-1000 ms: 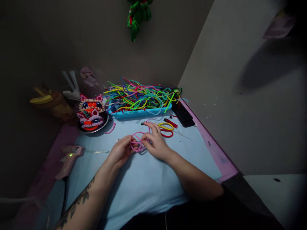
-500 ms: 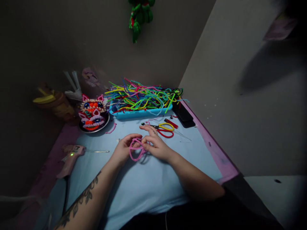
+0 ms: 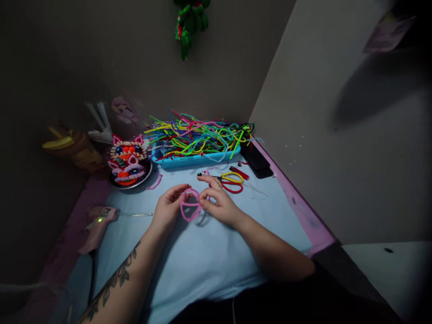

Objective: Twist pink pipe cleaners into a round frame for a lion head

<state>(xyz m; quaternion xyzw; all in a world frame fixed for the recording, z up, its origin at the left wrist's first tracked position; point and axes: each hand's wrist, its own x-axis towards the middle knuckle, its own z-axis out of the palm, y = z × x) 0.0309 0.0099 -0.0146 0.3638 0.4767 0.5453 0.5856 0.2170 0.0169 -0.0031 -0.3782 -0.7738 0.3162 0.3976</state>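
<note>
Both hands meet over the light blue table cover (image 3: 202, 256) and hold one pink pipe cleaner (image 3: 189, 209) bent into loops. My left hand (image 3: 168, 208) pinches the loop's left side with thumb and fingers. My right hand (image 3: 218, 201) pinches its right side, the index finger stretched out towards the scissors. The loops hang slightly above the cover between the two hands.
A blue tray (image 3: 197, 158) piled with several coloured pipe cleaners stands behind the hands. Red and yellow scissors (image 3: 231, 182), a red lighter (image 3: 239, 172) and a black phone (image 3: 257, 161) lie at the right. Pipe-cleaner figures on a plate (image 3: 128, 159) and a pink glue gun (image 3: 98, 222) are at the left.
The pink pipe cleaner has been bent and turned between the hands, its loops now more upright and rounder. Both hands stayed in about the same place.
</note>
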